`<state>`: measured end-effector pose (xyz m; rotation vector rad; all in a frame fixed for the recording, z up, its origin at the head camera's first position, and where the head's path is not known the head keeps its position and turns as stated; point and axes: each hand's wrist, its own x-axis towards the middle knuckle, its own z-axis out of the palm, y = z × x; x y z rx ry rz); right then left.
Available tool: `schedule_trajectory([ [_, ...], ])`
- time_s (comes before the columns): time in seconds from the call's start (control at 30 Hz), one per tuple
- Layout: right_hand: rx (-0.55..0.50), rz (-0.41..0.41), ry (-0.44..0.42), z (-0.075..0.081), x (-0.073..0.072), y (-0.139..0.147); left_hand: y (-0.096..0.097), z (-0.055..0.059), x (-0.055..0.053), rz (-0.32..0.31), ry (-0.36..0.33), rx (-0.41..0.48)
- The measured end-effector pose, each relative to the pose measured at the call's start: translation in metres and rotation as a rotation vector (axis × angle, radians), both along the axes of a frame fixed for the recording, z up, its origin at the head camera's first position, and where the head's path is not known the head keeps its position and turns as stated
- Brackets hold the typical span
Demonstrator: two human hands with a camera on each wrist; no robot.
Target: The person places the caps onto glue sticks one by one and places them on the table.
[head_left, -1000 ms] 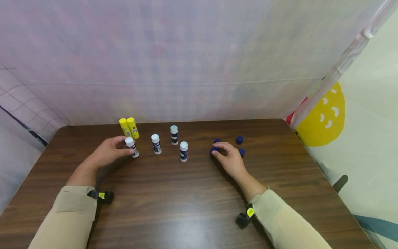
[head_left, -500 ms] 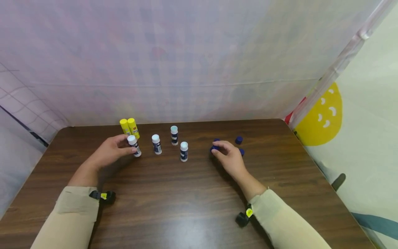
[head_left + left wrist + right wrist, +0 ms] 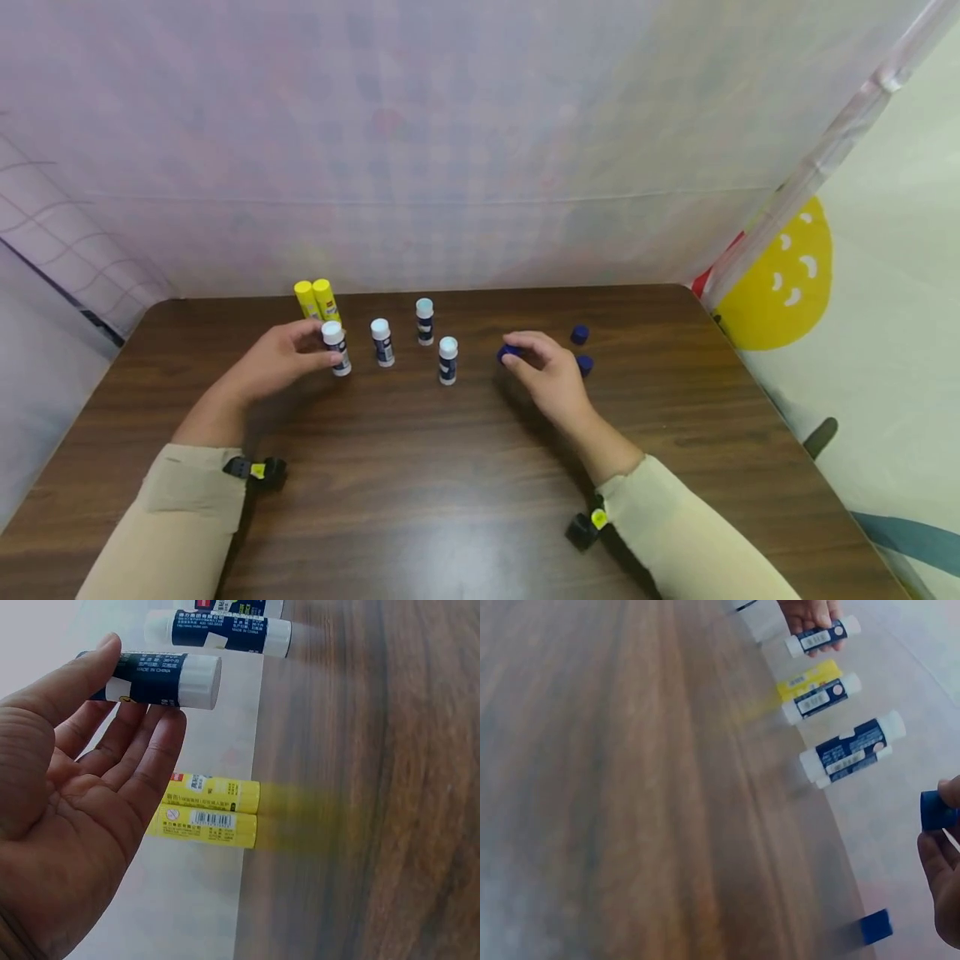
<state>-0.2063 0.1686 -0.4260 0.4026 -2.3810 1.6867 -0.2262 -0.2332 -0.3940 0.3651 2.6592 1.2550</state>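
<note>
L hand [image 3: 281, 362] pinching navy-and-white cylindrical plastic tube [image 3: 156, 679] nr two yellow cylindrical tubes [image 3: 327, 300]; R hand [image 3: 555, 382] pinching dark-blue round plastic cap [image 3: 936, 811], both over brown wood-grain tbl [image 3: 420, 467].

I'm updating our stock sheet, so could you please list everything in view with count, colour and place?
Navy glue sticks: four, navy and white; one in the left hand, three upright on the table.
Yellow glue sticks: two, yellow, upright at back left.
Caps: at least three, blue; one in the right hand, two right of it.
Table: one, brown, below the sticks.
Sheets: at least two, pale, at back and right.
Wrist cameras: two, black, one by each sleeve.
Sleeves: two, beige, left and right foreground.
Hands: two, bare, over the table.
</note>
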Motion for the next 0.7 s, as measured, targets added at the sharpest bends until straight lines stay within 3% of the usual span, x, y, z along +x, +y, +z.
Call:
schedule_trajectory([
  [0.37, -0.028, 0.039, 0.03, 0.024, 0.003, -0.017, 0.014, 0.011, 0.007, -0.03, 0.017, 0.017],
  [0.7, -0.064, 0.073, 0.0, 0.039, 0.01, -0.034, 0.025, 0.016, 0.012, -0.046, 0.043, 0.055],
])
